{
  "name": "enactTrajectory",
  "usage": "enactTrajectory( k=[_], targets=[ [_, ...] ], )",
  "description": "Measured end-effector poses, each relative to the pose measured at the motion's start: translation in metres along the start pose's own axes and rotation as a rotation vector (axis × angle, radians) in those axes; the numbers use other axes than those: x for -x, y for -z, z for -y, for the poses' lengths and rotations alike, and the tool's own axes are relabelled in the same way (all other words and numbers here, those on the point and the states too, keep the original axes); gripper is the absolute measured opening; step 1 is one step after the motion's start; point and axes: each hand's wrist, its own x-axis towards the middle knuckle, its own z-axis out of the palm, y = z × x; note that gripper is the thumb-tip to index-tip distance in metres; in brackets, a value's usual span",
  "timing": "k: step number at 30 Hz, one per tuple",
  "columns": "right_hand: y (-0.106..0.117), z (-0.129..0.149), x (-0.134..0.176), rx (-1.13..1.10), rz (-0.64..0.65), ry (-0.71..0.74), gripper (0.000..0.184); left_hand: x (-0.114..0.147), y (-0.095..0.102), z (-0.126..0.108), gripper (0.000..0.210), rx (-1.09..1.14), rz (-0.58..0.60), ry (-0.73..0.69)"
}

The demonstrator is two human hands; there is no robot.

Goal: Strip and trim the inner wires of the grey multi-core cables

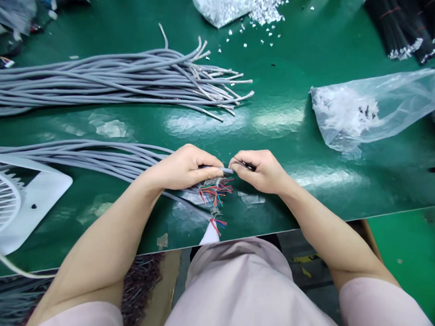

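The left hand's grip is closed on 1 gray sheathed cable, whose end points toward the right hand above the green counter, near its front edge. The right hand's grip is closed around a small dark tool, mostly hidden by the fingers, with its fingertips right at the cable's tip. Below the left hand lie frayed red and blue wire ends from the lower cable bundle, while a 2nd gray cable bundle lies farther back.
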Motion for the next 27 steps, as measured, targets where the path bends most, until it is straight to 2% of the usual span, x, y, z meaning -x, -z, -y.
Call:
enactTrajectory(
  k=[4, 10, 18, 27],
  targets=[
    [0.001, 0.002, 0.0, -0.053, 0.001, -0.048, 0.022, 0.001, 0.0, 0.001, 0.033, -0.028, -0.011, -0.013],
    [0.005, 0.001, -0.001, -0.08, 0.036, -0.033, 0.026, 0.002, 0.002, 0.001, 0.031, -0.015, 0.002, -0.015],
    [0.011, -0.006, 0.0, 0.004, 0.178, 0.138, 0.014, -0.001, 0.002, 0.0, 0.029, 0.003, 0.068, 0.02],
    [0.013, 0.0, -0.007, 0.157, 0.349, 0.148, 0.016, -0.001, 0.001, 0.004, 0.033, 0.038, 0.152, -0.012]
  ],
)
